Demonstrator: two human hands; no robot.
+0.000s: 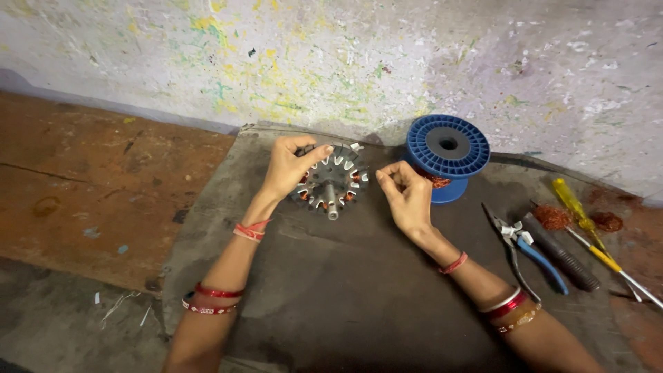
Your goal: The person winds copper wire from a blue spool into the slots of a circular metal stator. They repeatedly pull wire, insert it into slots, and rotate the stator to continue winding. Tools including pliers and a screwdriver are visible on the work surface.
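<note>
Left hand fingers clamped on the slotted motor stator at mat centre, right hand at its 3 o'clock, fingers pinched together seemingly on thin copper wire from the blue spool; best keep wire taut, stator steady.

The slotted stator core is a round, grey metal disc assembly with white insulating liners set in its radial slots and copper-coloured windings visible in several of them. A short metal shaft projects from its centre toward the viewer. The core stands tilted on its edge on a dark mat, near the wall.

The left hand grips the core at its upper left rim, thumb across the face.

The right hand is just beside the core's right edge, fingertips pinched together; whether a wire strand is pinched cannot be determined.
</note>
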